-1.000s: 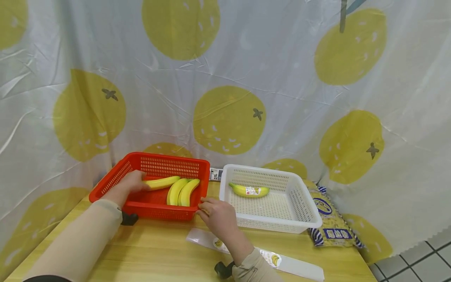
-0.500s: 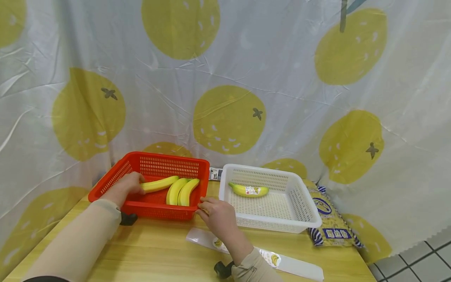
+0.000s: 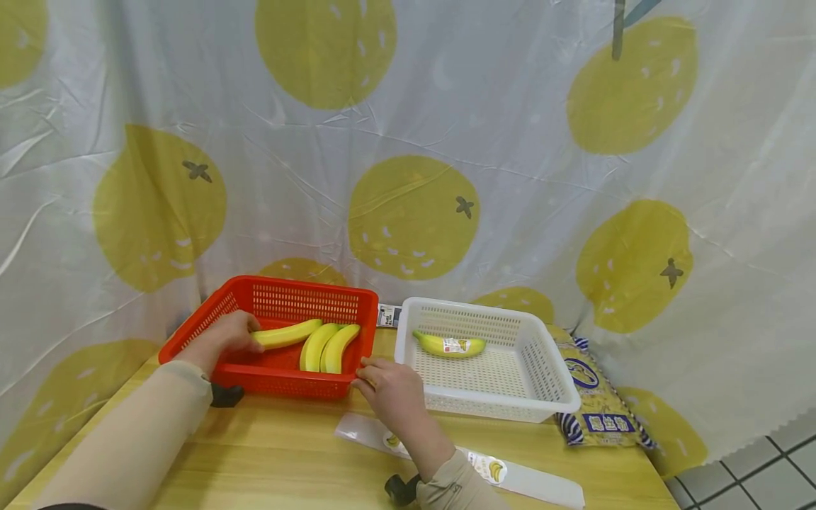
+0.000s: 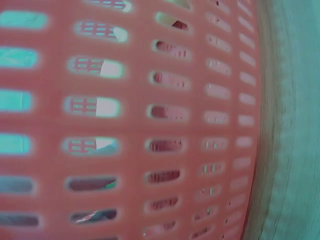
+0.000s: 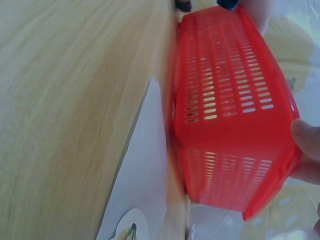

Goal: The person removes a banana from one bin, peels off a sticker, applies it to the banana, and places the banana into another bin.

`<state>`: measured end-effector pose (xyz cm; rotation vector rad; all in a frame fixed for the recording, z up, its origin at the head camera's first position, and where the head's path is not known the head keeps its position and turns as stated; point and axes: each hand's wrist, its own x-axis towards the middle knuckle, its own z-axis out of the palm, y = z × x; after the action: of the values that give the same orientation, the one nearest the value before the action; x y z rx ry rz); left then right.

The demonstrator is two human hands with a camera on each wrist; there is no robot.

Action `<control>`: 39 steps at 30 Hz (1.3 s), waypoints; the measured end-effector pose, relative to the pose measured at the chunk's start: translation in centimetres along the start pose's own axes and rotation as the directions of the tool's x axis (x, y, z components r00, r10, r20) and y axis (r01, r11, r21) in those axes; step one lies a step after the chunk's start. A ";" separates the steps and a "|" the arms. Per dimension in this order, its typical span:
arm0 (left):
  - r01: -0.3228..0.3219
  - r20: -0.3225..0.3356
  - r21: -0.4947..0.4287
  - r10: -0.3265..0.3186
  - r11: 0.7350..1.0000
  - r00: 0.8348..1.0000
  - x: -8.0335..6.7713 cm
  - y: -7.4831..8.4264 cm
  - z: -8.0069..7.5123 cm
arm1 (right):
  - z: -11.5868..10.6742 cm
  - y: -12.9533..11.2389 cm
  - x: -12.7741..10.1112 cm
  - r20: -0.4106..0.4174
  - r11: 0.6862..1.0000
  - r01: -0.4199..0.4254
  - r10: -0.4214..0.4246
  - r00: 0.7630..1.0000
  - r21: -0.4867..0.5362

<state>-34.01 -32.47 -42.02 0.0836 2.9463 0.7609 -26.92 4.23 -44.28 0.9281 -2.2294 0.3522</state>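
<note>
In the head view my left hand [image 3: 232, 333] reaches over the near rim of a red plastic basket [image 3: 287, 382] and holds the left end of a yellow banana [image 3: 290, 333]. Two more bananas [image 3: 330, 348] lie side by side at the basket's right end. My right hand [image 3: 395, 393] pinches the basket's near right corner; in the right wrist view its thumb [image 5: 307, 139] presses on the rim. The left wrist view shows the slotted basket wall [image 4: 135, 125] up close, with the left hand hidden behind it.
A white basket [image 3: 491, 404] holds one banana with a label [image 3: 451, 346]. Right of it lies a yellow food packet [image 3: 599, 397]. A strip of banana stickers [image 3: 535, 485] runs under the right forearm on the wooden table [image 3: 287, 453]. A patterned curtain [image 3: 287, 156] hangs behind.
The left hand has shifted slightly, and the banana at its fingers has slid a little to the left. The right hand stays at the red basket's corner.
</note>
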 end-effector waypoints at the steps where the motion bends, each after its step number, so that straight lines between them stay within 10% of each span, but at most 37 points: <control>1: -0.016 -0.001 0.003 0.016 1.000 1.000 0.0 -0.1 0.0 | 0.0 0.0 0.0 0.001 1.000 0.000 0.000 1.000 -0.002; 22: -0.147 -0.163 0.019 0.148 0.989 0.975 -2.3 2.3 -2.1 | -0.3 -0.1 0.0 0.061 1.000 -0.002 0.003 0.998 -0.012; 30: -0.257 -0.353 -0.157 0.189 0.954 0.916 -6.3 6.4 -0.6 | -0.7 0.3 0.1 0.084 1.000 0.026 -0.025 0.996 -0.016; 34: -0.428 -0.398 -0.328 0.288 0.842 0.871 -8.9 8.0 1.9 | -1.0 0.9 -0.2 -0.009 0.995 0.091 -0.090 0.996 0.041; 39: -0.607 -0.295 -0.587 0.557 0.535 0.776 -10.9 9.2 5.6 | -1.6 2.5 -1.7 -0.231 0.971 0.196 -0.161 0.959 0.137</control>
<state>-22.26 -22.62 -41.59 1.0474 2.4655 1.8804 -26.98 7.64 -44.26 1.1104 -1.9214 0.5270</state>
